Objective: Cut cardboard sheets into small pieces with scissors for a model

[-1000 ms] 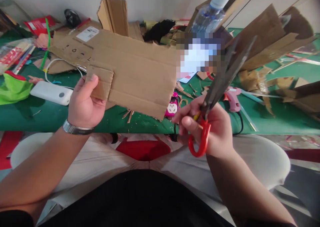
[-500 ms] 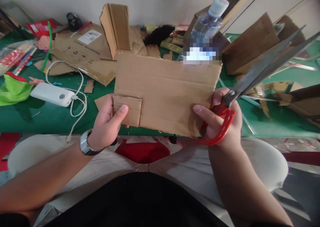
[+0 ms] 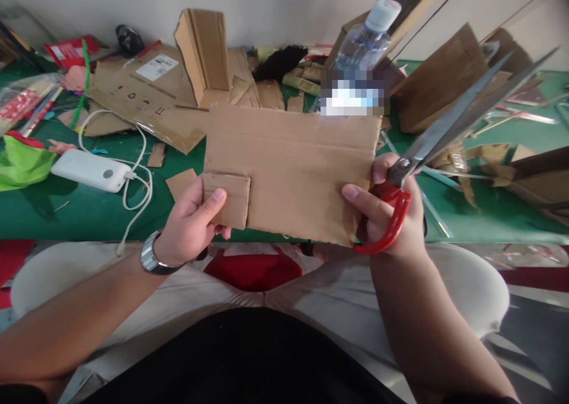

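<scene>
A flat brown cardboard sheet (image 3: 293,173) is held up between both hands over the table's front edge. On its lower left corner lies a small cardboard square (image 3: 233,199). My left hand (image 3: 191,217) pinches that corner, its thumb pressed on the square and its fingers behind. My right hand (image 3: 391,208) grips the sheet's right edge with the thumb in front. That same hand also carries scissors (image 3: 403,167) with red handles, looped round the palm; their long blades stand slightly apart and point up to the right.
Behind the sheet stand a capped water bottle (image 3: 364,48) and an upright folded cardboard piece (image 3: 207,54). A flattened carton (image 3: 146,96) lies at the back left, near a white power bank (image 3: 89,170) with a cable. Cardboard boxes (image 3: 444,78) and scraps occupy the right side of the green table (image 3: 89,214).
The sheet's top edge has tilted lower and its right end has shifted slightly left, along with my right hand and the scissors. Both hands keep their grip.
</scene>
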`<act>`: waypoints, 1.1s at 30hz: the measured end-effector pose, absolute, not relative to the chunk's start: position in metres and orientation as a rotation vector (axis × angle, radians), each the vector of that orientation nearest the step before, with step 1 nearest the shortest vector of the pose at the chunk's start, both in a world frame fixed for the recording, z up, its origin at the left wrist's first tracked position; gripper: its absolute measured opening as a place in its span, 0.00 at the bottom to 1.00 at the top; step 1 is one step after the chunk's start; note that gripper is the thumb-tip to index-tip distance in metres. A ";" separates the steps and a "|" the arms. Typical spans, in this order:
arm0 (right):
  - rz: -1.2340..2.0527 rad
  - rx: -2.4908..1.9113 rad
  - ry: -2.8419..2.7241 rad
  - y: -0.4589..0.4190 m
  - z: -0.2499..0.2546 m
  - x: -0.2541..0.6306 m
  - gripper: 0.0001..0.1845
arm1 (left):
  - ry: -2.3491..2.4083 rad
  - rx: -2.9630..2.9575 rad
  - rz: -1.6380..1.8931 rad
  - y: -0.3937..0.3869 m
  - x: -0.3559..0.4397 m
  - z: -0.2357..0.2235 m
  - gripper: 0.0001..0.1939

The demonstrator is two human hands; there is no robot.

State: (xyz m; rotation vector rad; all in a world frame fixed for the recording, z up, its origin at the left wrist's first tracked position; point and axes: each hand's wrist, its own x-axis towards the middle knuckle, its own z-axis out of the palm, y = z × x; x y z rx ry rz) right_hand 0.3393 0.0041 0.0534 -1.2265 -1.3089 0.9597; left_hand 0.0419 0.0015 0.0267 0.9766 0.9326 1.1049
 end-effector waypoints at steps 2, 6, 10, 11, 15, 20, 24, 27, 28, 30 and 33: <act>0.993 -1.197 -1.207 0.004 0.054 0.338 0.30 | 0.934 0.961 1.105 0.001 0.042 0.028 0.14; 1.047 -1.176 -1.110 0.002 0.056 0.336 0.33 | 0.873 0.928 1.092 0.003 0.043 0.030 0.12; 1.060 -1.174 -1.084 0.000 0.055 0.338 0.34 | 0.832 0.934 1.067 0.005 0.041 0.026 0.10; 1.061 -1.181 -1.093 -0.001 0.054 0.338 0.33 | 0.841 0.948 1.081 0.005 0.040 0.024 0.09; 1.093 -1.165 -1.095 -0.003 0.051 0.335 0.24 | 0.871 0.991 1.119 0.004 0.039 0.018 0.10; 1.139 -1.147 -1.060 -0.006 0.053 0.329 0.18 | 0.837 0.954 1.103 0.001 0.040 0.017 0.12; 1.115 -1.170 -1.142 -0.008 0.055 0.327 0.25 | 0.839 0.932 1.114 0.001 0.041 0.019 0.13; 1.109 -1.174 -1.164 -0.008 0.055 0.325 0.30 | 0.855 0.921 1.128 0.002 0.040 0.022 0.13; 1.124 -1.172 -1.157 -0.008 0.055 0.324 0.31 | 0.852 0.909 1.132 0.002 0.040 0.022 0.13; 1.179 -1.167 -1.132 -0.007 0.053 0.322 0.33 | 0.840 0.877 1.134 0.002 0.040 0.024 0.13; 1.281 -1.162 -1.090 -0.006 0.050 0.322 0.37 | 0.825 0.838 1.132 0.002 0.040 0.025 0.14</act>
